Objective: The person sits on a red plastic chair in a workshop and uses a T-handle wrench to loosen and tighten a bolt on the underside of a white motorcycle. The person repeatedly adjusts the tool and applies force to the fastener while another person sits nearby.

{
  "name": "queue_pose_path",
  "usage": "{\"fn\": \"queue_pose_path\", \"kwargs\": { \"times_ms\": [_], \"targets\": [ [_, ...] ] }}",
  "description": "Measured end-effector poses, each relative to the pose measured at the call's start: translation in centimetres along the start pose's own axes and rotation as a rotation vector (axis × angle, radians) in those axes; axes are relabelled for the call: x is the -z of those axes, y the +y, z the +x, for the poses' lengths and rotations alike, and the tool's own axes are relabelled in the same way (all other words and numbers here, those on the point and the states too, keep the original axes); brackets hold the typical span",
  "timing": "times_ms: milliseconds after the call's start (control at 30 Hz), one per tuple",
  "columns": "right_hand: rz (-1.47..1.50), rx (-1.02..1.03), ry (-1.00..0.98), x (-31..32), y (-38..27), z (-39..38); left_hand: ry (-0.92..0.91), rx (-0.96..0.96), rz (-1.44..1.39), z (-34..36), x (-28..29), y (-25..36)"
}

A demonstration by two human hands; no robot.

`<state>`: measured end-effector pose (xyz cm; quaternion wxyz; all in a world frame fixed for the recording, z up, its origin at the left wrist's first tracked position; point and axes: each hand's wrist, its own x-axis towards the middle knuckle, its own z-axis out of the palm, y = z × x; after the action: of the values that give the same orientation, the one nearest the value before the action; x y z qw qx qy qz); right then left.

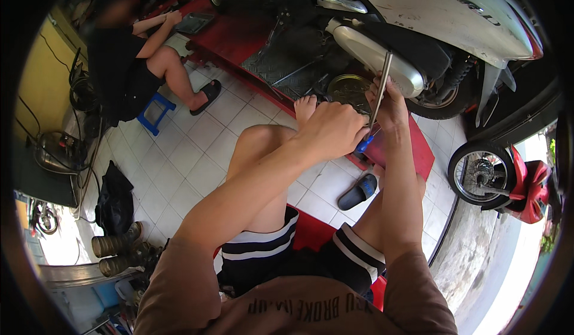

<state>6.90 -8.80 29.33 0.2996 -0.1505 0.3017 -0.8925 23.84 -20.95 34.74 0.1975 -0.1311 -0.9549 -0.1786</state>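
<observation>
A long, slim metal rod (383,81) stands tilted between my hands, over the edge of the red bench. My right hand (393,103) is closed around its middle, thumb and fingers on either side. My left hand (335,129) is closed at the rod's lower end, with the back of the hand upward. A bright blue piece (365,144) shows just below my left fingers; whether it belongs to the rod I cannot tell. Behind my hands is a round, shallow metal pan (348,90), its contents too dark to make out.
A scooter (460,12) with a silver cover stands on the red work bench (233,42), with loose tools on its dark mat (287,72). At left another person (119,60) sits on a blue stool (156,112). A black sandal (357,192) and a red motorbike (532,191) are to my right.
</observation>
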Motion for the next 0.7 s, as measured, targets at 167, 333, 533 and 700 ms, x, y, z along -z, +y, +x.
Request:
{"fn": "queue_pose_path", "kwargs": {
  "times_ms": [167,333,533,700],
  "targets": [
    [-0.034,0.004,-0.103,0.2,-0.2,0.2,0.044,-0.045,0.087,0.1,1.3,1.3],
    [0.019,0.004,0.047,0.0,0.3,0.5,0.198,0.233,0.062,0.6,1.1,0.3],
    [-0.145,-0.037,0.079,-0.1,1.3,0.9,0.166,0.175,0.010,0.4,-0.8,-0.8],
    [-0.368,0.017,0.133,0.4,0.9,1.1,0.210,0.281,-0.142,1.0,-1.7,-0.4]
  ]
}}
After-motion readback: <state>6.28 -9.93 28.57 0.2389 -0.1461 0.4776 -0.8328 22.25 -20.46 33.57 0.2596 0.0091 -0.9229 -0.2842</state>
